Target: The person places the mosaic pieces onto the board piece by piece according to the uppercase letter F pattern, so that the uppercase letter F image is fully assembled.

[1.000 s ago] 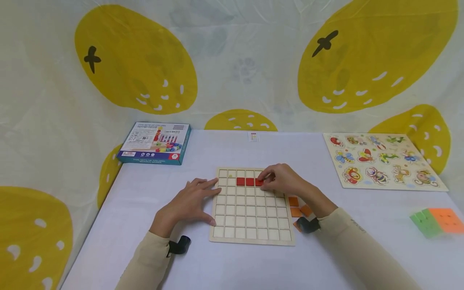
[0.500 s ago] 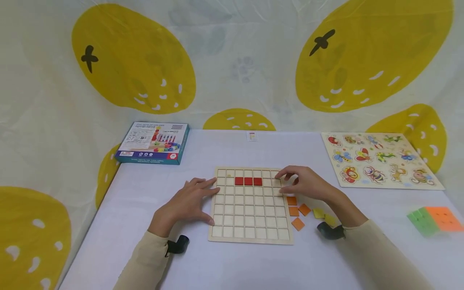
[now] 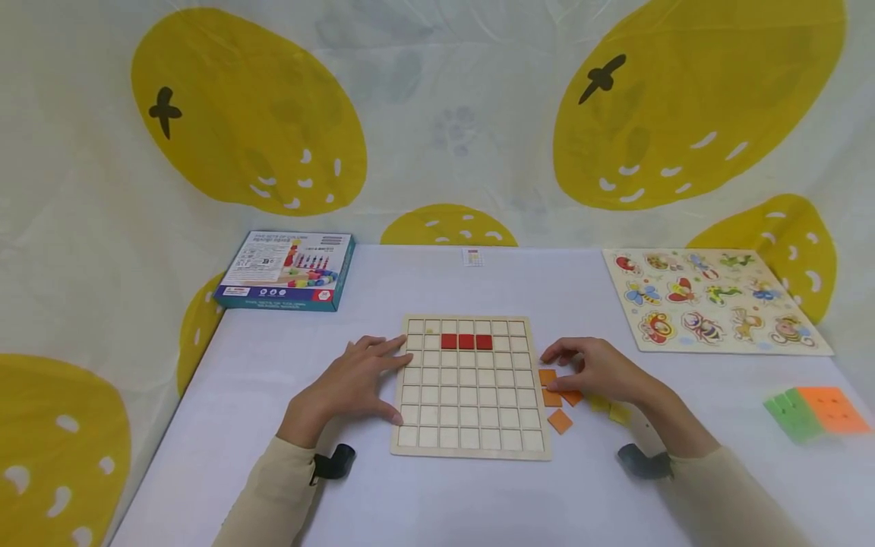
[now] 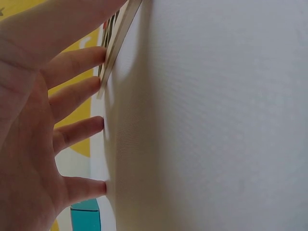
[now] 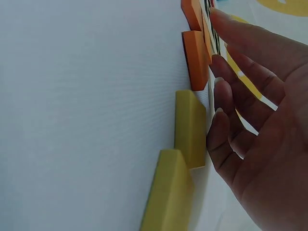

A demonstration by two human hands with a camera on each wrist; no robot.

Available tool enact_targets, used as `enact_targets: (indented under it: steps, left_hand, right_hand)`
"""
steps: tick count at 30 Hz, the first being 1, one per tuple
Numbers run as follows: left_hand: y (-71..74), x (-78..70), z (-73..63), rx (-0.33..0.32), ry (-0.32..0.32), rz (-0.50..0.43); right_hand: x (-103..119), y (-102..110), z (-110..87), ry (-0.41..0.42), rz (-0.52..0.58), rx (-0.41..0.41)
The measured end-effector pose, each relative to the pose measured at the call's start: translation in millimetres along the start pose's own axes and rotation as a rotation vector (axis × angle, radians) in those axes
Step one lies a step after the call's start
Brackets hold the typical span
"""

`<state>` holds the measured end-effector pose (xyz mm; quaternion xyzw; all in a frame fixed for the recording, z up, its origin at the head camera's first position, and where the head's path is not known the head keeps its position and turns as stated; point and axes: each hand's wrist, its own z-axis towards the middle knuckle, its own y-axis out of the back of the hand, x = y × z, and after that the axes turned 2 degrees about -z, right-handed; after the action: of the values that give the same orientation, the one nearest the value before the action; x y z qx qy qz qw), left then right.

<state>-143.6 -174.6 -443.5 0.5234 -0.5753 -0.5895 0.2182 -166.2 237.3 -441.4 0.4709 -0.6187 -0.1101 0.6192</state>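
Observation:
A wooden grid board (image 3: 468, 396) lies flat on the white-covered table, with three red square tiles (image 3: 466, 342) side by side in its second row from the far side. My left hand (image 3: 352, 384) rests spread at the board's left edge, fingertips and thumb against the frame. Just off the right edge, my right hand (image 3: 601, 371) hovers over several orange tiles (image 3: 560, 421), fingers loosely bent and holding nothing. Yellow tiles (image 3: 620, 414) lie beneath its wrist. In the right wrist view, an orange tile (image 5: 195, 60) and a yellow tile (image 5: 190, 130) stand near the fingertips.
A boxed bead set (image 3: 287, 270) lies at the back left. At the back right is an insect picture puzzle (image 3: 714, 300), with a green and orange cube (image 3: 816, 410) in front of it. A small printed card (image 3: 472, 257) lies by the back edge.
My right hand has let go of the third red tile in its cell and moved right and nearer, off the board to above the orange tiles. The left hand stays at the board's edge.

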Motion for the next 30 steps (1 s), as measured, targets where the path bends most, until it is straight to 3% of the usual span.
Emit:
enact_targets:
  steps: [14,22,30]
  left_hand:
    - [-0.6,-0.7,-0.8,-0.003,0.013,-0.004]
    - [-0.9,-1.0,-0.4,-0.010,0.013,-0.007]
    - [-2.1,0.3,0.6,-0.007,0.012,-0.002]
  right_hand:
    - [-7.1,-7.2,-3.7,0.014,0.009,-0.021]
    - [-9.3,-8.6,-4.9,0.107,0.057,-0.028]
    - [-6.6,-6.1,-6.5,0.102,0.067,-0.030]
